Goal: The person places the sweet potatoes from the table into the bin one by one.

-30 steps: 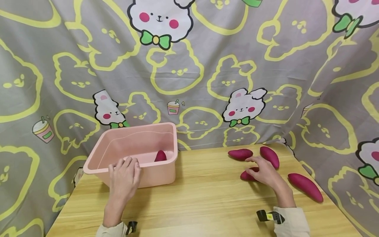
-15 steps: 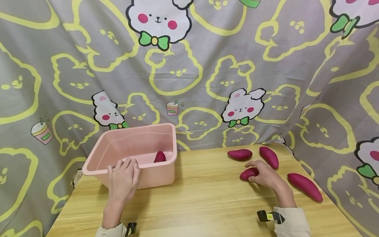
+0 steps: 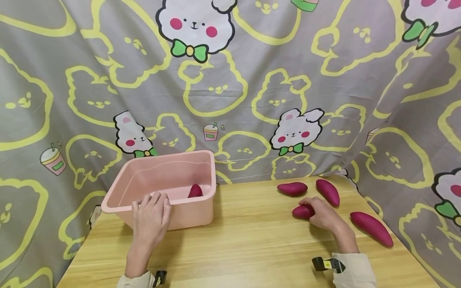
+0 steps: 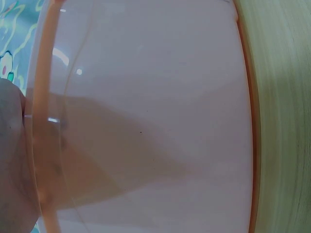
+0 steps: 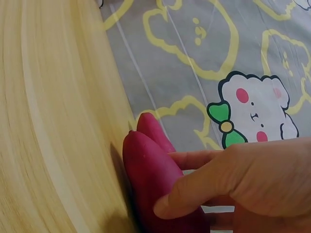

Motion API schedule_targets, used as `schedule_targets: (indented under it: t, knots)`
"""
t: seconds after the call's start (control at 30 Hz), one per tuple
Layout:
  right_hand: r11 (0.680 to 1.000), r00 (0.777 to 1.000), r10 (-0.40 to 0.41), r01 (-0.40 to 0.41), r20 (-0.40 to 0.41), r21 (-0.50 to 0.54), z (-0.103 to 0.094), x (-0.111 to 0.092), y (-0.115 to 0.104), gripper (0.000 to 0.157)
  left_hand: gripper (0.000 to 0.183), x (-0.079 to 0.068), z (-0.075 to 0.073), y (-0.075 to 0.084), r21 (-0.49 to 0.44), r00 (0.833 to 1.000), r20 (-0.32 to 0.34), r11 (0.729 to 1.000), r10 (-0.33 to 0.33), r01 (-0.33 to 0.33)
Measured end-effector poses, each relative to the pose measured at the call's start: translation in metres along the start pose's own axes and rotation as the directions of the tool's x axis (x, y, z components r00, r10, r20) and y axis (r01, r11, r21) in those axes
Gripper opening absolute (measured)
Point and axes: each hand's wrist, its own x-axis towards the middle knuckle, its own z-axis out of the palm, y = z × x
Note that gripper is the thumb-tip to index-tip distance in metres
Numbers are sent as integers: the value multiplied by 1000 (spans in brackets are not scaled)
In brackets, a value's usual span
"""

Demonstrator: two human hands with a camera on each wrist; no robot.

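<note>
My right hand (image 3: 327, 217) grips a dark magenta sweet potato (image 3: 301, 211) on the table. In the right wrist view, thumb and fingers stand on either side of that sweet potato (image 5: 151, 170), with another one (image 5: 154, 130) behind it. Over the near rim of a pink plastic tub (image 3: 194, 212) at the left, the fingers of my left hand (image 3: 152, 216) are hooked. One sweet potato (image 3: 195, 191) shows inside the tub, its lower part hidden by the near wall. The left wrist view is filled by the tub's wall (image 4: 194, 97), with part of the left hand (image 4: 12, 160) at the edge.
Around the right hand lie three more sweet potatoes: one behind (image 3: 292, 189), one at the back right (image 3: 328, 192) and a longer one (image 3: 371, 229) to the right. A grey patterned curtain (image 3: 245, 104) hangs along the back of the wooden table (image 3: 245, 256) and both sides.
My right hand has closed its fingers and thumb around the sweet potato it hovered over. The left hand and tub have stayed in place.
</note>
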Motion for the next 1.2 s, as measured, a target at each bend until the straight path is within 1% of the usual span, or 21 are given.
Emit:
schedule_targets:
  t: [0.23,0.47,0.6,0.77,0.97,1.2]
  knots:
    - [1000,1000,27,-27,15,-2,1,0,2,55,26,1,1,0,0,1000,-16,1000,8,-8]
    - [1000,1000,5,-5,12,9,1,-1,0,53,26,0,0,-2,7,1000,-13,1000,6,-6]
    - [1000,1000,22,-22,13,12,-3,-3,-2,52,26,-1,1,-2,12,1000,-7,1000,4,-4]
    - [1000,999,31,-31,-18,3,-8,-7,-3,54,26,0,1,-1,7,1000,-1,1000,6,-6]
    - [1000,997,3,-5,-73,-23,-10,-8,-1,55,25,1,1,1,5,1000,-1,1000,5,-5]
    - [1000,995,-15,13,-99,-12,-9,-5,-2,55,26,0,1,0,9,1000,-9,1000,5,-5]
